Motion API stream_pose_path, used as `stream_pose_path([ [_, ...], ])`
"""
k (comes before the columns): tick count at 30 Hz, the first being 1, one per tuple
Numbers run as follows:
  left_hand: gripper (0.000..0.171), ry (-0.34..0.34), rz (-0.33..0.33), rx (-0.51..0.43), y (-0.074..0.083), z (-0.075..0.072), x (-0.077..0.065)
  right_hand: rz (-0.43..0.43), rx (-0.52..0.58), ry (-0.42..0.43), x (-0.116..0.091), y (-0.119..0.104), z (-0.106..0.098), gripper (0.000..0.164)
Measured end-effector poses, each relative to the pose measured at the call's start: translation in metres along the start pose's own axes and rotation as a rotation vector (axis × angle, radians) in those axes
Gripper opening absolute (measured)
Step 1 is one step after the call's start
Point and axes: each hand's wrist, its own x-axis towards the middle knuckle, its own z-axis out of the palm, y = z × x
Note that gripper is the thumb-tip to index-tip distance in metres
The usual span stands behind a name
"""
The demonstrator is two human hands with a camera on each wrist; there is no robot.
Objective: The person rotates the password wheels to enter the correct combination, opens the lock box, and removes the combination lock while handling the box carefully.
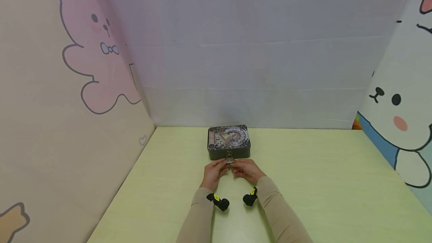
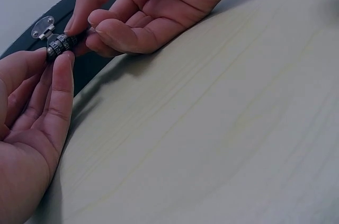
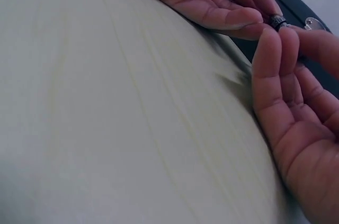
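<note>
The small padlock point(image 1: 230, 159) sits at the middle of the box's front wall, at the metal clasp point(image 2: 43, 27), its row of dials turned toward me. I cannot read the figures on the dials, nor tell whether the shackle is locked.

My left hand point(image 1: 212, 173), in front of the box and toward its left corner, pinches one end of the padlock between thumb and finger. My right hand point(image 1: 248, 169), in front of the box toward its right corner, has its fingers clamped on the other end, by the dials; its remaining fingers curl loosely, holding nothing.

I take the step in hand to be working the dials, the left fingers steadying while the right ones turn. The next move seems to call for a light fingertip nudge, one dial at a time, with the padlock held level and the box point(image 1: 229, 141) not tugged forward.

The box rests lid down on the tabletop point(image 1: 303, 183). Nearer me than the box, a black wrist camera point(image 1: 221, 203) juts from my left sleeve point(image 1: 199, 216), and another point(image 1: 250, 199) from my right.
</note>
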Motion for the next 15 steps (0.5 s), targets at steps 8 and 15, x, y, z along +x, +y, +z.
stream_pose_path([
  [8,0.028,0.003,0.012,-0.003,-0.0015,-0.0002,0.0015,0.001,-0.027,0.006,-0.0005,-0.0001,0.0024,0.013],
  [15,0.028,-0.001,0.015,0.002,-0.0011,-0.0007,-0.0009,0.001,-0.018,0.01,-0.0004,0.0002,0.0036,0.016],
])
